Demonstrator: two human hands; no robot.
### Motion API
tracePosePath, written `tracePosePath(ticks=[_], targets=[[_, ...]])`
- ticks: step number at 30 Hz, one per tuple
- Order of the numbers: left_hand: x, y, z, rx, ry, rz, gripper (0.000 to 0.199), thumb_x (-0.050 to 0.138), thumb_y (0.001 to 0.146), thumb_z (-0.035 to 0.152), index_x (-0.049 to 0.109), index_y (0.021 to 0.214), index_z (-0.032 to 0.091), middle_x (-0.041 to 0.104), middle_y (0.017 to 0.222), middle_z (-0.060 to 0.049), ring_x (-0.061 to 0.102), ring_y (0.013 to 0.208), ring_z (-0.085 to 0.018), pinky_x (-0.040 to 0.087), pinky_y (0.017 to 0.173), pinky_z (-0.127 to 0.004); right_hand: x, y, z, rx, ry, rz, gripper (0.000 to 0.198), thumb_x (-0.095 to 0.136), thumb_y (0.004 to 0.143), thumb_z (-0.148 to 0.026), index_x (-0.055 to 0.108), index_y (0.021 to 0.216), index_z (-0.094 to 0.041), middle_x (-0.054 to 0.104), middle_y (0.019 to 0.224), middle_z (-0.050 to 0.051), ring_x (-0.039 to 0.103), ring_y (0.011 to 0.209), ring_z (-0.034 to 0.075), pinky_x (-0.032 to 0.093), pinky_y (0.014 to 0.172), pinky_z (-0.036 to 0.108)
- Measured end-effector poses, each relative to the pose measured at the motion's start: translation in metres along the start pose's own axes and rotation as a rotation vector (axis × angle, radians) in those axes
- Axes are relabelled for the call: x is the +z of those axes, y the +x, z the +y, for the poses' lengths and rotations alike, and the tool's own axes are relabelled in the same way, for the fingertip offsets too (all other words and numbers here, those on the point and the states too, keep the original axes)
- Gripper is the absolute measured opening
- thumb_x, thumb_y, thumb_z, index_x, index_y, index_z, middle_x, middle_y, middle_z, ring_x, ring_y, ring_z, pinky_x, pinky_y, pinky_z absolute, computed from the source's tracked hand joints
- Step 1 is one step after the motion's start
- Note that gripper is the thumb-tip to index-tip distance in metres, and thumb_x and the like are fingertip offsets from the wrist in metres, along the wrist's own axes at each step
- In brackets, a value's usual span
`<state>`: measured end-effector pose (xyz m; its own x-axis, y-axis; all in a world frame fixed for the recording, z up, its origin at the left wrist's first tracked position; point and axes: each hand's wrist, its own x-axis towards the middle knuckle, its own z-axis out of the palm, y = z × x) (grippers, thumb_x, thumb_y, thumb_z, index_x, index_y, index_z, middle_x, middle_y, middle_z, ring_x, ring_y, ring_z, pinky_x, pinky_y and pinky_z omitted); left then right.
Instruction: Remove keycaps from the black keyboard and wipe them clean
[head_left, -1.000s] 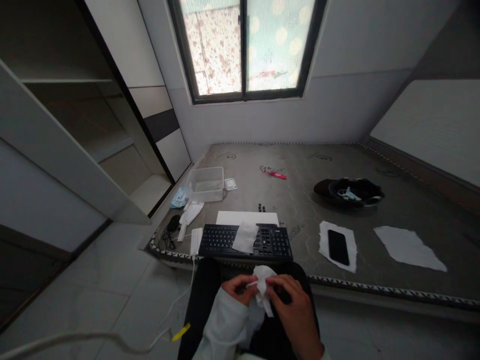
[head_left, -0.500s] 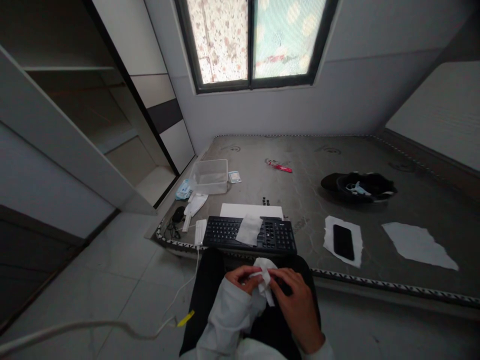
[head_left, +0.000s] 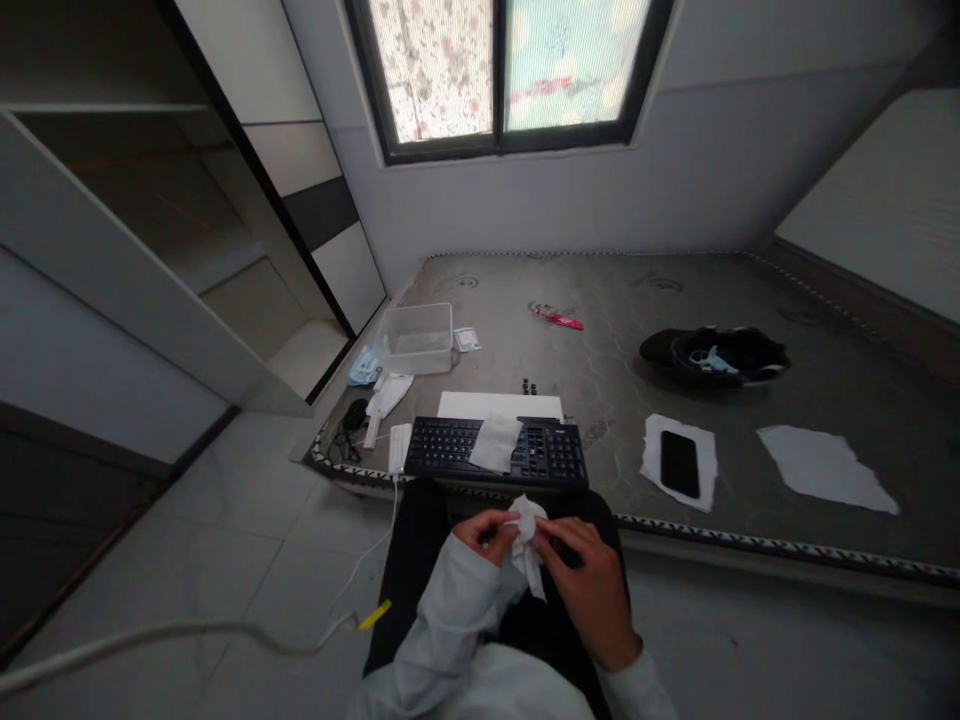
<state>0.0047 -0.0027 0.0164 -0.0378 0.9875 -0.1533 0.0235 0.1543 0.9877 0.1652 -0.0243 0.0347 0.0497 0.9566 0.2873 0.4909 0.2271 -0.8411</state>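
Note:
Over my lap, a crumpled white tissue (head_left: 531,560) is pinched between both hands. My left hand (head_left: 487,532) grips its left side with the fingertips, and my right hand (head_left: 589,575) closes on the right side. Whether anything is wrapped inside the tissue, I cannot tell. Just beyond my knees lies a black keyboard (head_left: 435,450) at the mattress edge, some of its keycaps off on the right part. A flat white tissue (head_left: 496,443) rests across its middle. Several small black keycaps (head_left: 529,386) sit behind a white sheet (head_left: 480,405).
To the left are a clear plastic box (head_left: 416,340), a white power strip (head_left: 400,448) with its cord and a black mouse (head_left: 355,414). On the right lie a phone (head_left: 679,464) on paper, another paper sheet (head_left: 825,468) and a black cap (head_left: 712,355). A red item (head_left: 559,317) lies farther back.
My fingers have shifted slightly on the tissue, which now shows a rounder bunched part between them. The whole scene sits a little higher in view as my head has tilted.

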Motion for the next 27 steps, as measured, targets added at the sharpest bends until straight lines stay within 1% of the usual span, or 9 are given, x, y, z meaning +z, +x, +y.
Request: tracePosePath(ticks=[3,6,8,11,15,18,21,24,27], targets=[[0.003,0.001,-0.007,-0.003,-0.037,0.024,0.041,0.078,0.073,0.055,0.08,0.084,0.015,0.084,0.083,-0.011,0.075,0.076,-0.024,0.056,0.072,-0.03,-0.001,0.001,-0.004,-0.007,0.001,0.022,0.024,0.067,0.09,-0.048,0.08,0.098,-0.03,0.078,0.086,0.003,0.069,0.08,0.022,0.051,0.074,0.035],[0.005,0.002,-0.011,0.013,-0.08,0.014,0.044,0.078,0.072,0.058,0.078,0.083,0.015,0.083,0.081,-0.01,0.074,0.074,-0.021,0.054,0.066,-0.026,0.0,0.001,-0.005,0.003,0.026,0.045,0.025,0.068,0.088,-0.05,0.08,0.096,-0.029,0.077,0.081,0.002,0.067,0.075,0.02,0.051,0.071,0.034],[0.006,0.002,-0.009,0.012,-0.143,-0.004,0.047,0.079,0.071,0.06,0.076,0.085,0.016,0.083,0.082,-0.009,0.074,0.074,-0.02,0.053,0.066,-0.025,0.001,0.0,-0.003,0.017,0.048,0.048,0.025,0.07,0.087,-0.05,0.08,0.096,-0.029,0.077,0.08,0.002,0.066,0.075,0.02,0.051,0.07,0.033],[0.008,0.0,-0.002,-0.018,-0.251,-0.034,0.046,0.081,0.07,0.059,0.074,0.087,0.017,0.082,0.085,-0.007,0.075,0.078,-0.019,0.054,0.069,-0.023,0.003,-0.003,0.0,0.022,0.069,0.05,0.023,0.072,0.086,-0.048,0.08,0.097,-0.029,0.078,0.082,0.003,0.067,0.078,0.021,0.051,0.074,0.034],[0.009,-0.004,0.004,-0.048,-0.317,-0.03,0.045,0.084,0.068,0.057,0.072,0.086,0.017,0.083,0.085,-0.006,0.075,0.078,-0.018,0.054,0.069,-0.022,0.004,-0.005,0.005,0.042,0.08,0.045,0.021,0.075,0.085,-0.046,0.08,0.097,-0.03,0.079,0.086,0.003,0.068,0.081,0.021,0.051,0.077,0.035],[0.01,-0.003,0.002,-0.053,-0.328,-0.011,0.045,0.083,0.069,0.057,0.072,0.088,0.017,0.083,0.085,-0.007,0.075,0.077,-0.019,0.054,0.067,-0.023,0.004,-0.007,0.006,0.104,0.106,0.04,0.021,0.075,0.084,-0.046,0.08,0.096,-0.029,0.078,0.085,0.003,0.068,0.083,0.022,0.053,0.077,0.034],[0.01,0.002,-0.006,-0.046,-0.319,0.035,0.046,0.083,0.067,0.058,0.072,0.087,0.017,0.082,0.083,-0.008,0.074,0.075,-0.02,0.054,0.067,-0.025,0.005,-0.007,0.008,0.209,0.153,0.054,0.025,0.075,0.083,-0.048,0.078,0.095,-0.026,0.077,0.086,0.005,0.069,0.083,0.022,0.055,0.077,0.034],[0.007,0.007,-0.016,-0.057,-0.319,0.066,0.047,0.084,0.064,0.058,0.072,0.083,0.017,0.082,0.078,-0.007,0.073,0.071,-0.019,0.054,0.065,-0.024,0.005,-0.003,0.013,0.301,0.224,0.097,0.029,0.074,0.082,-0.049,0.073,0.095,-0.022,0.076,0.091,0.007,0.071,0.085,0.022,0.056,0.077,0.033],[0.001,0.007,-0.026,-0.102,-0.304,0.058,0.045,0.086,0.063,0.056,0.072,0.081,0.017,0.081,0.077,-0.008,0.072,0.07,-0.019,0.053,0.064,-0.024,0.004,0.004,0.023,0.351,0.267,0.117,0.03,0.075,0.081,-0.049,0.068,0.09,-0.022,0.074,0.086,0.006,0.071,0.084,0.022,0.055,0.074,0.031]])
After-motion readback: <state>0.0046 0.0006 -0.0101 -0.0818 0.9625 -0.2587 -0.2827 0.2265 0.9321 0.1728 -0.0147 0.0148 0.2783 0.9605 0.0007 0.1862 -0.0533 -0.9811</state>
